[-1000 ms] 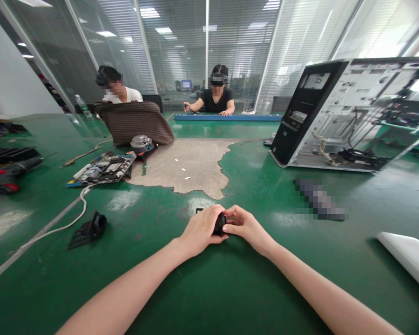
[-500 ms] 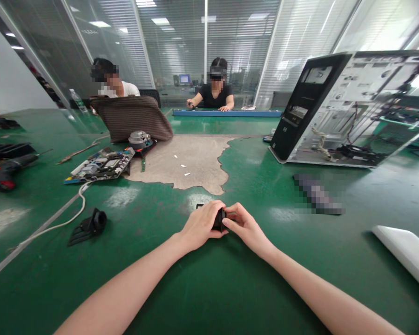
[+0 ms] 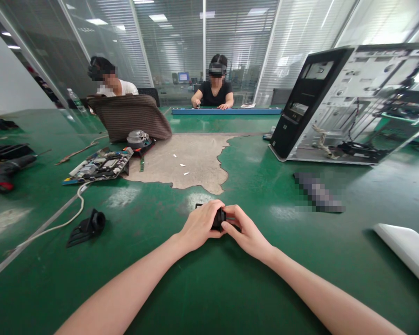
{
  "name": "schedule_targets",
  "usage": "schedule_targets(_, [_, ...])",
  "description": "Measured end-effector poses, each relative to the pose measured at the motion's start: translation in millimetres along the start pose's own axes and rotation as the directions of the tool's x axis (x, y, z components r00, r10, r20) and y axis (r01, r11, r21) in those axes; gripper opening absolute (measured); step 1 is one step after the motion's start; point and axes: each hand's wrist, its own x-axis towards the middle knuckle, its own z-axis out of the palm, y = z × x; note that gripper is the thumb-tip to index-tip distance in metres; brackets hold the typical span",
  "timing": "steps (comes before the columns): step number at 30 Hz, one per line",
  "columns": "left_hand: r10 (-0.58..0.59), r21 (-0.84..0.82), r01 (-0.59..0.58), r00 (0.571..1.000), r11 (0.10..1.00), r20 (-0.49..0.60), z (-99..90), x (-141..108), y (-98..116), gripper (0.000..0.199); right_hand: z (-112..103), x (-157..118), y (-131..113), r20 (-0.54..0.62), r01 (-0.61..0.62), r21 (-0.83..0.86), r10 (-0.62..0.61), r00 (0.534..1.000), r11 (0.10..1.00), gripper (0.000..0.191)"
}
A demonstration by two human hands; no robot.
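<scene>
A small black plastic part (image 3: 218, 220) is between my two hands, above the near middle of the green table. My left hand (image 3: 200, 221) is wrapped over it from the left, and a thin black frame-like end sticks out beyond its knuckles. From the right, the thumb and fingers of my right hand (image 3: 246, 228) pinch the part's other end. Most of the part is covered by my hands, so its exact kind does not show. Another black plastic piece with a round collar and flat base (image 3: 89, 228) lies to the left, apart from my hands.
An opened computer case (image 3: 321, 107) stands at the right, near a dark pixelated object (image 3: 317, 191) and a white panel (image 3: 405, 246). On the left are a circuit board (image 3: 101, 166), a white cable (image 3: 80, 204) and a power drill (image 3: 7, 172). Two people (image 3: 216, 88) sit across the table.
My right hand's fingers have shifted slightly around the right end of the black part. The left hand keeps its grip. The whole view has tilted a little.
</scene>
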Motion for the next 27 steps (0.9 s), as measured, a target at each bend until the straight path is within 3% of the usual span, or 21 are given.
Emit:
schedule_targets(4, [0.007, 0.005, -0.007, 1.000, 1.000, -0.008, 1.2, 0.5, -0.5, 0.057, 2.3, 3.1, -0.5, -0.014, -0.084, 0.104, 0.086, 0.996, 0.991, 0.012])
schedule_targets(8, [0.007, 0.009, -0.007, 1.000, 1.000, -0.007, 1.4, 0.8, 0.1, 0.057, 2.8, 4.1, -0.7, -0.022, -0.099, 0.139, 0.103, 0.994, 0.985, 0.018])
schedule_targets(17, [-0.008, 0.007, 0.008, 1.000, 1.000, 0.019, 0.1, 0.3, 1.3, 0.060, 0.2, -1.0, -0.2, -0.026, 0.029, -0.042, -0.030, 0.999, 0.999, 0.019])
schedule_targets(23, [-0.008, 0.016, 0.008, 1.000, 1.000, -0.001, 2.4, 1.0, 0.3, 0.059, 2.5, 2.6, 2.0, -0.063, -0.099, 0.106, 0.106, 0.992, 0.989, 0.018])
schedule_targets(27, [-0.014, 0.010, 0.014, 1.000, 1.000, 0.003, 2.5, 0.8, -0.2, 0.061, 1.1, 2.0, 1.6, -0.011, -0.124, 0.109, 0.126, 0.992, 0.986, 0.020])
